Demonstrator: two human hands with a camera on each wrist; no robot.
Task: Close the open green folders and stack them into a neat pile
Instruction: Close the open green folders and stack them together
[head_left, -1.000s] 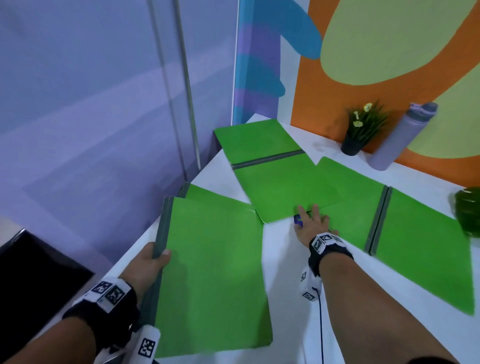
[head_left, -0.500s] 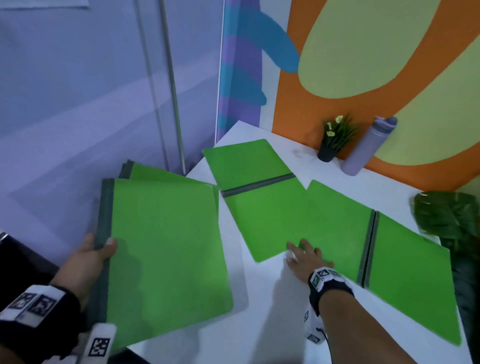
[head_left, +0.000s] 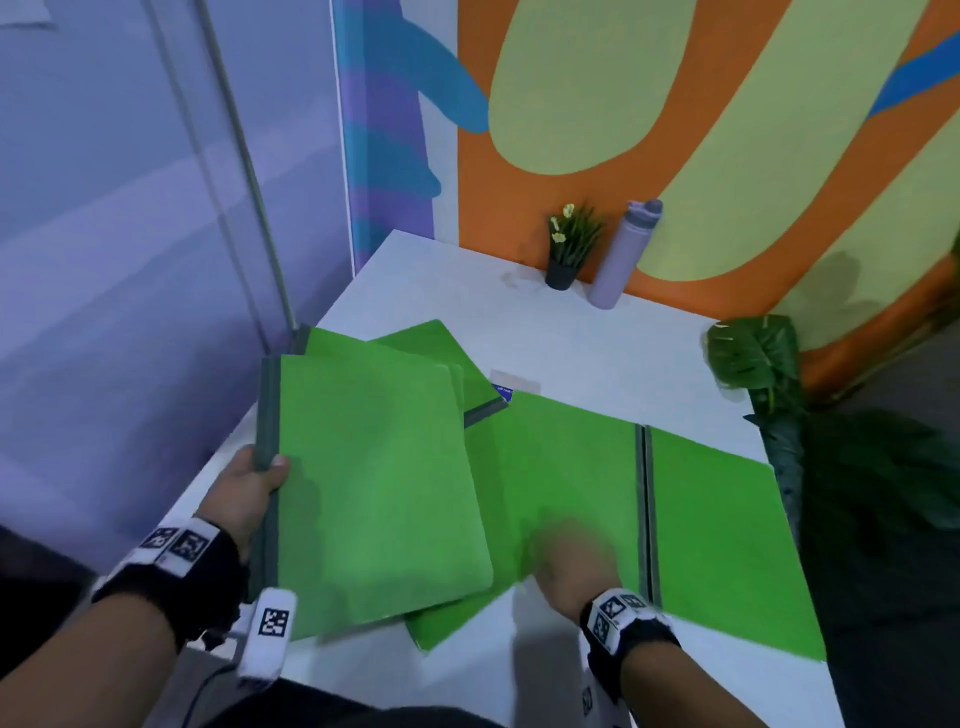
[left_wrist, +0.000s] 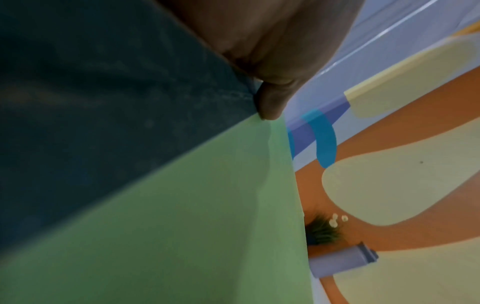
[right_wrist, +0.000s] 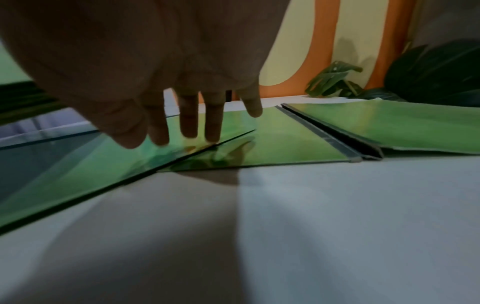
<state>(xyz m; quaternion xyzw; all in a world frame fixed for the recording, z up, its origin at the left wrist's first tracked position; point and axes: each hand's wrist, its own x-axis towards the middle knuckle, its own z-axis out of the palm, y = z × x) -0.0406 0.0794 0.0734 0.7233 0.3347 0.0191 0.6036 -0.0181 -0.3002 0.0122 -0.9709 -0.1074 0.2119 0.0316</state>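
Observation:
My left hand (head_left: 267, 470) grips two closed green folders (head_left: 374, 483) by their dark spines, held low over the table's left side. In the left wrist view the thumb (left_wrist: 270, 102) presses on the spine (left_wrist: 103, 102). They partly cover an open middle folder (head_left: 457, 618). A second open folder (head_left: 727, 545) lies flat at the right, its grey spine (head_left: 647, 509) running front to back. My right hand (head_left: 566, 561) is blurred. Its straight fingers (right_wrist: 187, 123) touch where the two open folders overlap.
On the white table (head_left: 597, 353), a small potted plant (head_left: 569, 249) and a purple bottle (head_left: 626, 254) stand against the orange wall. A large leafy plant (head_left: 753, 358) stands off the right edge. A small blue item (head_left: 501, 389) lies behind the folders. A glass partition is at the left.
My left hand has carried the closed folders from beyond the table's left edge rightward, over the middle open folder. My right hand has stayed on the overlapping leaves.

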